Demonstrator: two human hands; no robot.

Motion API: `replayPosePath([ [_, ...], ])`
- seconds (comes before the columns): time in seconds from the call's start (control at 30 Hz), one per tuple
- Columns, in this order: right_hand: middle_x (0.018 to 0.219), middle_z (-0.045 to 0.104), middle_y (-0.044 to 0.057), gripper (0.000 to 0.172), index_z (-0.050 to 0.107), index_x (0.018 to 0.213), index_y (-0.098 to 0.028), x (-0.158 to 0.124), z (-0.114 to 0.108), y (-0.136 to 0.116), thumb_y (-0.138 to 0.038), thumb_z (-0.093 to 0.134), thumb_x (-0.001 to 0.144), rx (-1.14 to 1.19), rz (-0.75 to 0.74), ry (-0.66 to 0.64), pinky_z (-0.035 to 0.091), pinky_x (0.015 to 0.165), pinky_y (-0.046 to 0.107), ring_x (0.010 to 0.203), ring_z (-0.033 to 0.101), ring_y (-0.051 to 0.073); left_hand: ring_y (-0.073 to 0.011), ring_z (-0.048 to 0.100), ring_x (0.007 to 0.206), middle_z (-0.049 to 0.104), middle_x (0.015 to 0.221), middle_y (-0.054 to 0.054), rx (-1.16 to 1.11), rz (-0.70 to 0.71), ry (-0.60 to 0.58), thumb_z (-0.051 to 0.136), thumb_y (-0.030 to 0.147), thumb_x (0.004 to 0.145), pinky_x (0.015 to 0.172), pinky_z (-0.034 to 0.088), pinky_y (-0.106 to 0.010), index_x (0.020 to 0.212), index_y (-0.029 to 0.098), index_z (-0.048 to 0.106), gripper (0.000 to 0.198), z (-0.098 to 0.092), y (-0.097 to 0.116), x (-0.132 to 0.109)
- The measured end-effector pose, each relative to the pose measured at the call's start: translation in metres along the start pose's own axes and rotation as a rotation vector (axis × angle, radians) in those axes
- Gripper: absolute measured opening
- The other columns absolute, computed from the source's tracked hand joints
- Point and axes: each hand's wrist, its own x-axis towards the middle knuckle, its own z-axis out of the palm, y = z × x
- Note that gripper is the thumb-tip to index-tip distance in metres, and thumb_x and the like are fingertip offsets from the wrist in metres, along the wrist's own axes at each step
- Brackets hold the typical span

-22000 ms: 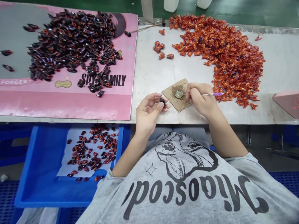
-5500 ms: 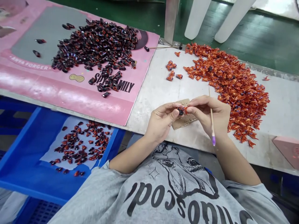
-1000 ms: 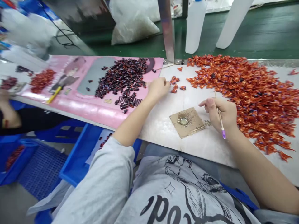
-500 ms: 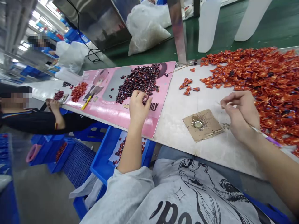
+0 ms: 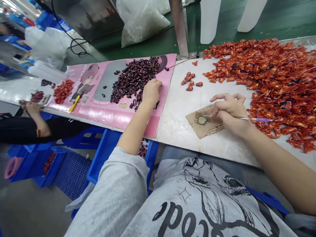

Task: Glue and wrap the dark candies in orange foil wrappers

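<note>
My right hand [image 5: 230,113] is closed round a thin white stick with a purple section [image 5: 263,119], which looks like a fine brush. Its front end points at a small round cap [image 5: 201,120] holding a pale substance, on a stained cardboard piece [image 5: 209,131]. My left hand [image 5: 151,93] is over the pink mat at the right side of a heap of small dark red-black pieces [image 5: 133,79]. Its fingers are pinched together, and whatever they hold is hidden. A large heap of shiny orange-red pieces [image 5: 283,75] lies beyond and right of my right hand.
Several loose orange pieces [image 5: 190,79] lie on the white tabletop [image 5: 176,105]. The pink mat [image 5: 108,117] bears a yellow cutter [image 5: 74,103] and a small red heap [image 5: 63,91]. Blue trays [image 5: 98,161] stand below the table edge. A co-worker's arm [image 5: 39,121] is at far left.
My right hand has moved left with the stick, its tip now at the cap on the cardboard. My left hand has shifted right and away from my body. The whole view has shifted too.
</note>
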Motion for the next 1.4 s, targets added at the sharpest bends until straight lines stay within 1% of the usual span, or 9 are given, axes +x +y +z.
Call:
replayPosePath([
  [0.2, 0.085, 0.071, 0.005, 0.024, 0.057, 0.058, -0.019, -0.001, 0.006, -0.003, -0.005, 0.044, 0.072, -0.063, -0.075, -0.132, 0.023, 0.106, 0.064, 0.121, 0.057, 0.032, -0.0262, 0.057, 0.113, 0.067, 0.122, -0.012, 0.031, 0.133, -0.001, 0.034, 0.008, 0.089, 0.099, 0.044, -0.040, 0.111, 0.022, 0.068, 0.042, -0.002, -0.007, -0.008],
  [0.43, 0.099, 0.071, 0.007, 0.021, 0.057, 0.058, -0.018, 0.000, 0.009, -0.002, -0.007, 0.046, 0.073, -0.096, -0.086, -0.138, 0.023, 0.105, 0.065, 0.111, 0.062, 0.030, -0.0265, 0.056, 0.111, 0.070, 0.116, -0.012, 0.053, 0.231, -0.023, 0.035, 0.013, 0.092, 0.101, 0.045, -0.042, 0.108, 0.021, 0.068, 0.038, -0.001, -0.028, 0.003],
  [0.57, 0.094, 0.070, 0.006, 0.021, 0.057, 0.057, -0.019, 0.000, 0.011, -0.002, -0.008, 0.046, 0.072, -0.091, -0.092, -0.116, 0.024, 0.104, 0.065, 0.108, 0.062, 0.030, -0.0280, 0.060, 0.111, 0.070, 0.111, -0.012, -0.126, 0.181, 0.102, 0.046, 0.012, 0.086, 0.102, 0.047, -0.045, 0.100, 0.024, 0.072, 0.031, -0.006, -0.027, 0.002],
  [0.67, 0.090, 0.067, 0.006, 0.023, 0.058, 0.057, -0.019, 0.001, 0.012, -0.003, -0.009, 0.045, 0.073, -0.108, -0.075, -0.115, 0.026, 0.101, 0.063, 0.099, 0.061, 0.028, -0.0240, 0.066, 0.101, 0.071, 0.107, -0.009, -0.490, 0.112, 0.282, 0.059, 0.014, 0.082, 0.094, 0.054, -0.040, 0.100, 0.026, 0.073, 0.025, -0.007, -0.009, -0.013],
  [0.73, 0.086, 0.063, 0.007, 0.024, 0.059, 0.057, -0.018, 0.001, 0.012, -0.004, -0.009, 0.044, 0.074, -0.119, -0.062, -0.119, 0.027, 0.099, 0.061, 0.092, 0.059, 0.026, -0.0190, 0.069, 0.088, 0.071, 0.099, -0.006, -0.816, 0.043, 0.325, 0.066, 0.022, 0.083, 0.083, 0.058, -0.035, 0.102, 0.025, 0.072, 0.020, -0.008, 0.010, -0.029],
  [0.9, 0.085, 0.061, 0.008, 0.024, 0.060, 0.058, -0.018, 0.004, 0.011, -0.007, -0.011, 0.045, 0.076, -0.161, -0.090, -0.204, 0.028, 0.097, 0.059, 0.090, 0.057, 0.025, -0.0125, 0.072, 0.075, 0.072, 0.093, -0.001, -1.304, -0.032, 0.185, 0.081, 0.046, 0.077, 0.072, 0.061, -0.027, 0.099, 0.026, 0.071, 0.031, -0.010, 0.061, -0.077],
  [1.13, 0.081, 0.063, 0.005, 0.025, 0.057, 0.056, -0.019, 0.002, 0.015, -0.010, -0.008, 0.045, 0.075, -0.160, -0.021, -0.185, 0.029, 0.101, 0.059, 0.085, 0.055, 0.021, -0.0075, 0.065, 0.062, 0.070, 0.089, 0.002, -1.624, -0.111, -0.022, 0.083, 0.056, 0.071, 0.059, 0.057, -0.022, 0.102, 0.033, 0.072, 0.040, 0.006, 0.101, -0.125],
  [1.27, 0.078, 0.063, 0.007, 0.026, 0.056, 0.054, -0.020, 0.000, 0.016, -0.015, -0.009, 0.046, 0.075, -0.172, 0.012, -0.152, 0.031, 0.100, 0.062, 0.083, 0.054, 0.022, -0.0128, 0.070, 0.075, 0.073, 0.093, -0.001, -1.620, -0.150, -0.028, 0.080, 0.065, 0.068, 0.069, 0.061, -0.027, 0.095, 0.031, 0.071, 0.045, 0.022, 0.110, -0.140],
  [1.4, 0.077, 0.068, 0.005, 0.029, 0.054, 0.053, -0.024, -0.003, 0.012, -0.026, -0.008, 0.045, 0.076, -0.087, 0.115, 0.015, 0.031, 0.108, 0.061, 0.086, 0.059, 0.024, -0.0133, 0.073, 0.082, 0.074, 0.093, 0.002, -1.666, -0.128, 0.029, 0.084, 0.056, 0.070, 0.072, 0.061, -0.027, 0.092, 0.032, 0.071, 0.035, 0.030, 0.112, -0.141],
])
